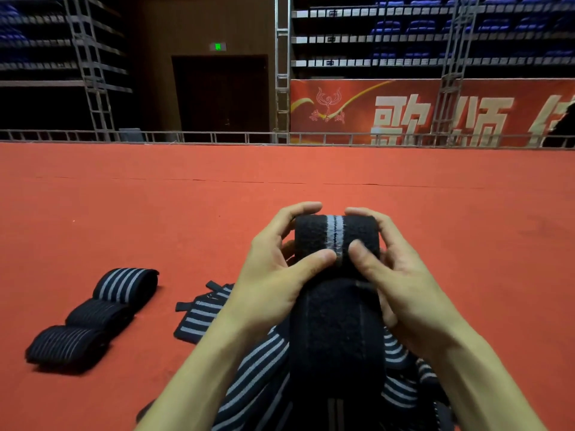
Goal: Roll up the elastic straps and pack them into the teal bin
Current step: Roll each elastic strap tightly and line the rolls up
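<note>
I am rolling one strap [336, 244] between the left hand [277, 269] and right hand [395, 275], both clamped on it above the carpet [280, 181]; next I judge tighter winding necessary (bin unseen).

Red carpet floor [280, 169], metal railing [217, 136], dark doorway [221, 94], red banner [404, 110].

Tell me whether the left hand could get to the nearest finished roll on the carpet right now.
Probably not yet: the left hand is clamped on the strap being rolled, together with the right hand. The path to the nearest roll over the carpet looks clear once it lets go.
</note>
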Action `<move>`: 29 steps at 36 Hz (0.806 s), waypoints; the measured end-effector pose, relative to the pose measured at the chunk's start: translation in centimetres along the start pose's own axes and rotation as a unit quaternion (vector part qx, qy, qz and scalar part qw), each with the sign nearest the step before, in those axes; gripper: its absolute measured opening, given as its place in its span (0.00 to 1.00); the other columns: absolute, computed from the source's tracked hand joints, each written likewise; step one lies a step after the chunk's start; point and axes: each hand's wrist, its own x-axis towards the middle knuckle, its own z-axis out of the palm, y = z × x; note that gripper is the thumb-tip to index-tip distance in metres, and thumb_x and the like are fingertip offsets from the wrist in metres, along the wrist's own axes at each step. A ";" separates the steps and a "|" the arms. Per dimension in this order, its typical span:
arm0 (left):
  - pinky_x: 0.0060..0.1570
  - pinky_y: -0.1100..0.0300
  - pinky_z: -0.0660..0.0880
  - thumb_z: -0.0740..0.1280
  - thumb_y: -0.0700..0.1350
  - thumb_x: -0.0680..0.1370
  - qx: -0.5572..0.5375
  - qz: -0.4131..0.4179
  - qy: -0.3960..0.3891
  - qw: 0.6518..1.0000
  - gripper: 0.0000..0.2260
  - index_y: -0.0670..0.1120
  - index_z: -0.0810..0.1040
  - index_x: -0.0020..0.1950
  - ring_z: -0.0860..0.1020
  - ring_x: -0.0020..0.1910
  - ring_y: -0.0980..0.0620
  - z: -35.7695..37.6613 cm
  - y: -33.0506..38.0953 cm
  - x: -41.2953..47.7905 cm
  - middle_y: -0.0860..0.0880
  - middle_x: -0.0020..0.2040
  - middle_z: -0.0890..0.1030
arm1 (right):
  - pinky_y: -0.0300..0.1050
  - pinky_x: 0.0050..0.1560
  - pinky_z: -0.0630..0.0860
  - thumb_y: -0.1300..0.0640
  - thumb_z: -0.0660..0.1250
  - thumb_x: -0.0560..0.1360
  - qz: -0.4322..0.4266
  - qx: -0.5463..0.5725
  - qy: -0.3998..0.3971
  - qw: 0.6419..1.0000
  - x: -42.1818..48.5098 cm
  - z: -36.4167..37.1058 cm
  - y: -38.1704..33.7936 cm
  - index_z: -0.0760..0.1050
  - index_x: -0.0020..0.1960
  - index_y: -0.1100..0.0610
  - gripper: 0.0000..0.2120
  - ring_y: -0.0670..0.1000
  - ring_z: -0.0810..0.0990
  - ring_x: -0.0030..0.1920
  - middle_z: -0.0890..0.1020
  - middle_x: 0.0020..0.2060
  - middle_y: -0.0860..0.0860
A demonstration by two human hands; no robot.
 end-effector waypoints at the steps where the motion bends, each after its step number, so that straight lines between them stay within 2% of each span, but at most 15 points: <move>1: 0.45 0.65 0.77 0.70 0.31 0.75 -0.007 0.000 -0.004 1.000 0.21 0.52 0.75 0.62 0.80 0.46 0.59 0.1 -0.1 -0.1 0.56 0.46 0.82 | 0.54 0.49 0.82 0.36 0.76 0.65 -0.004 -0.013 -0.001 1.000 0.0 0.2 0.0 0.73 0.61 0.47 0.30 0.53 0.82 0.49 0.83 0.51 0.55; 3: 0.45 0.64 0.77 0.70 0.35 0.74 -0.034 -0.005 -0.018 0.999 0.21 0.52 0.73 0.63 0.79 0.46 0.57 0.3 -0.4 -0.3 0.55 0.46 0.81 | 0.48 0.48 0.80 0.38 0.67 0.74 -0.018 -0.072 0.003 0.997 -0.2 0.6 -0.2 0.69 0.60 0.50 0.21 0.48 0.80 0.47 0.81 0.46 0.50; 5: 0.45 0.63 0.77 0.67 0.38 0.73 -0.072 -0.026 -0.035 0.996 0.21 0.53 0.71 0.64 0.79 0.46 0.56 0.5 -0.6 -0.5 0.55 0.45 0.81 | 0.40 0.43 0.79 0.44 0.63 0.75 -0.020 -0.103 0.001 0.994 -0.4 1.0 -0.4 0.67 0.58 0.50 0.15 0.44 0.78 0.43 0.79 0.41 0.45; 7: 0.45 0.62 0.77 0.66 0.39 0.72 -0.101 -0.049 -0.048 0.992 0.22 0.54 0.70 0.64 0.79 0.46 0.55 0.5 -0.7 -0.7 0.55 0.44 0.81 | 0.35 0.41 0.76 0.47 0.63 0.74 -0.031 -0.124 -0.007 0.992 -0.5 1.0 -0.4 0.66 0.58 0.50 0.14 0.40 0.77 0.40 0.78 0.38 0.40; 9: 0.47 0.61 0.78 0.67 0.39 0.73 -0.110 -0.054 -0.061 0.991 0.22 0.54 0.70 0.65 0.80 0.47 0.54 0.3 -0.7 -0.6 0.54 0.46 0.81 | 0.33 0.42 0.74 0.50 0.67 0.78 -0.064 -0.140 0.002 0.988 -0.4 0.9 -0.5 0.67 0.56 0.51 0.12 0.39 0.76 0.40 0.78 0.38 0.39; 12: 0.53 0.57 0.77 0.69 0.38 0.72 -0.069 -0.019 -0.046 0.996 0.25 0.53 0.69 0.66 0.79 0.51 0.52 -0.1 -0.5 -0.4 0.48 0.53 0.79 | 0.36 0.39 0.74 0.55 0.68 0.73 -0.078 -0.104 0.003 0.992 -0.2 0.8 -0.4 0.71 0.52 0.49 0.10 0.42 0.76 0.39 0.78 0.38 0.43; 15: 0.50 0.62 0.76 0.71 0.34 0.68 -0.035 0.030 -0.008 0.999 0.22 0.50 0.75 0.59 0.79 0.49 0.55 -0.3 -0.3 0.0 0.51 0.50 0.82 | 0.44 0.38 0.76 0.54 0.70 0.70 -0.035 -0.037 0.012 0.999 -0.2 0.9 -0.2 0.74 0.51 0.44 0.11 0.49 0.77 0.41 0.79 0.39 0.50; 17: 0.45 0.64 0.76 0.71 0.32 0.67 -0.019 0.056 0.003 0.998 0.18 0.51 0.79 0.52 0.79 0.45 0.57 -0.4 -0.3 0.1 0.54 0.45 0.83 | 0.45 0.40 0.78 0.49 0.73 0.68 -0.003 -0.002 0.005 1.000 -0.3 1.1 -0.2 0.75 0.53 0.44 0.14 0.49 0.78 0.43 0.81 0.42 0.51; 19: 0.41 0.64 0.76 0.72 0.29 0.67 -0.021 0.067 0.005 0.998 0.19 0.53 0.82 0.47 0.80 0.43 0.57 -0.2 -0.3 0.0 0.54 0.43 0.83 | 0.43 0.40 0.79 0.38 0.78 0.63 0.028 0.039 -0.009 0.999 -0.3 1.2 -0.1 0.76 0.55 0.48 0.26 0.48 0.80 0.44 0.82 0.44 0.51; 21: 0.41 0.64 0.76 0.73 0.26 0.68 -0.019 0.076 0.005 0.997 0.21 0.53 0.83 0.46 0.80 0.43 0.56 -0.1 -0.6 0.0 0.55 0.44 0.83 | 0.44 0.42 0.79 0.31 0.77 0.58 0.037 0.051 -0.002 0.998 -0.1 1.2 0.0 0.76 0.54 0.53 0.35 0.49 0.79 0.43 0.80 0.44 0.53; 22: 0.43 0.63 0.75 0.72 0.26 0.68 -0.013 0.082 0.005 0.997 0.21 0.53 0.83 0.46 0.80 0.44 0.55 0.1 -0.7 0.0 0.55 0.45 0.82 | 0.47 0.45 0.77 0.30 0.76 0.58 0.028 0.042 0.008 0.999 0.1 1.1 0.1 0.77 0.52 0.54 0.34 0.50 0.78 0.44 0.79 0.44 0.53; 24: 0.46 0.61 0.74 0.71 0.27 0.66 -0.014 0.088 0.016 0.996 0.21 0.54 0.83 0.44 0.79 0.47 0.54 0.2 -1.1 0.1 0.55 0.47 0.81 | 0.53 0.48 0.74 0.33 0.78 0.58 0.005 0.035 0.018 0.999 0.2 1.1 0.2 0.78 0.48 0.52 0.29 0.53 0.77 0.44 0.79 0.43 0.55; 26: 0.48 0.61 0.72 0.66 0.27 0.63 -0.020 0.086 0.027 0.996 0.22 0.53 0.82 0.43 0.78 0.49 0.53 0.0 -1.3 0.2 0.55 0.48 0.80 | 0.55 0.46 0.76 0.37 0.81 0.56 -0.003 0.041 0.016 0.999 0.2 1.0 0.2 0.78 0.48 0.52 0.29 0.55 0.78 0.43 0.81 0.43 0.57; 28: 0.48 0.56 0.73 0.64 0.30 0.60 -0.035 0.054 -0.003 0.998 0.23 0.50 0.81 0.50 0.78 0.50 0.49 -0.3 -1.2 0.1 0.50 0.51 0.79 | 0.55 0.43 0.79 0.41 0.84 0.54 -0.003 0.040 0.008 0.999 0.0 0.7 0.0 0.78 0.50 0.52 0.31 0.57 0.80 0.42 0.82 0.44 0.59; 29: 0.48 0.53 0.73 0.66 0.33 0.61 -0.052 0.031 -0.030 0.998 0.24 0.49 0.80 0.55 0.78 0.49 0.47 -0.4 -1.2 0.0 0.47 0.53 0.79 | 0.55 0.43 0.81 0.43 0.85 0.53 -0.004 0.047 0.003 0.999 0.0 0.6 -0.1 0.78 0.51 0.52 0.31 0.58 0.81 0.42 0.82 0.44 0.60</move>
